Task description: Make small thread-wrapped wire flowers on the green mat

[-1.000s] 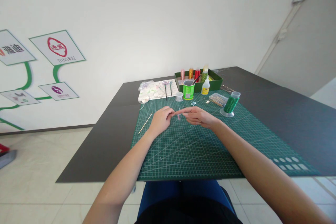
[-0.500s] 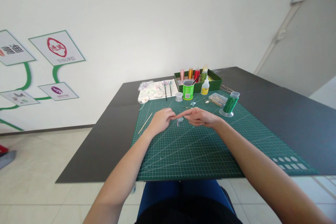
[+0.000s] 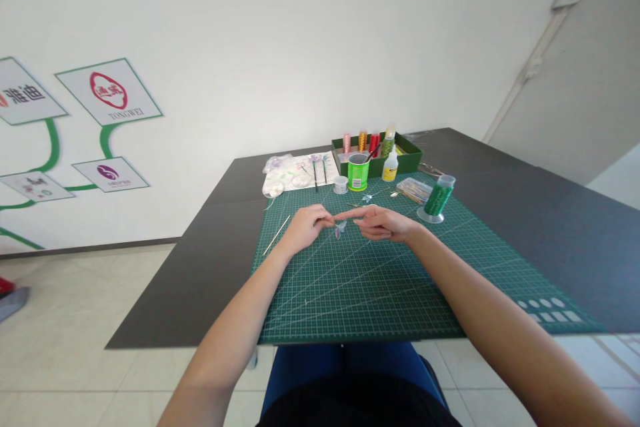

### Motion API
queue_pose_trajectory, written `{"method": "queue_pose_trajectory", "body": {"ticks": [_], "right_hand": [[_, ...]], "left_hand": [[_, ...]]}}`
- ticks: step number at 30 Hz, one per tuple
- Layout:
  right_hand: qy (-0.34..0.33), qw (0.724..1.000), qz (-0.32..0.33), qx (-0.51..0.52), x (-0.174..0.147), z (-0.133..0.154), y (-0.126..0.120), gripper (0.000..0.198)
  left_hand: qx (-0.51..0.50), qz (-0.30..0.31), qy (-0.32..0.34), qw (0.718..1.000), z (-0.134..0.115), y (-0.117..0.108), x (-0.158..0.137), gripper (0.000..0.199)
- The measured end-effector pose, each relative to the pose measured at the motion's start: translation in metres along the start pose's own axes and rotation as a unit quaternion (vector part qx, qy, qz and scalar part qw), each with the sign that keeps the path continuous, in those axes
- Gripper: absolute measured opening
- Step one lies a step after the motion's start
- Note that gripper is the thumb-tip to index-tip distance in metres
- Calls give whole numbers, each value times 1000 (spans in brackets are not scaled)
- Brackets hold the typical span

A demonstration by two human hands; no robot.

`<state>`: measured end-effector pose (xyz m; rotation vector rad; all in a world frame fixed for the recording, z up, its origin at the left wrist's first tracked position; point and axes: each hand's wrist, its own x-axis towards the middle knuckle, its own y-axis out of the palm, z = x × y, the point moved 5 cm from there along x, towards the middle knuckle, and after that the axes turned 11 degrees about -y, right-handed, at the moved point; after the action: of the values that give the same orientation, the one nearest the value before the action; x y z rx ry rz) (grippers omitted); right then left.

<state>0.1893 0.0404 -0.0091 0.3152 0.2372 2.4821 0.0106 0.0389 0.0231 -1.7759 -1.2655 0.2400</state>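
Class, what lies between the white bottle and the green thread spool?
In the head view, a clear case lies between the white bottle and the green thread spool.

A black top [image 3: 350, 405], deep blue trousers [image 3: 305, 373], two bare forearms [image 3: 245, 320]

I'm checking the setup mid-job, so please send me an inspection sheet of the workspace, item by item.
Surface: black table with a green gridded mat on it.
Job's things: small pale petal-like piece just below and between the left grip and right grip.
Clutter: thin stick beside the left grip; green can, white bottle and open box toward the back; green thread spool at right.
Grips: left bunched; right pointing at the left; what either holds is unclear.
Cables: nothing seen on the table.
Surroundings: white wall with logo panels; tiled floor.
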Motion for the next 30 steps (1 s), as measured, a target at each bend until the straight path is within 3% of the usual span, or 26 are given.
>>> {"method": "queue_pose_trajectory", "body": {"ticks": [10, 19, 23, 30], "right_hand": [[-7, 1000, 6, 19, 0, -2, -2, 51], [16, 999, 27, 7, -5, 0, -1, 50], [18, 999, 40, 9, -6, 0, -2, 53], [18, 999, 28, 12, -4, -6, -9, 51]], "left_hand": [[-49, -29, -21, 998, 3, -5, 1, 13], [-131, 47, 0, 990, 4, -3, 1, 13], [-185, 70, -11, 980, 4, 0, 1, 18], [-334, 55, -45, 940, 8, 3, 3, 28]]}}
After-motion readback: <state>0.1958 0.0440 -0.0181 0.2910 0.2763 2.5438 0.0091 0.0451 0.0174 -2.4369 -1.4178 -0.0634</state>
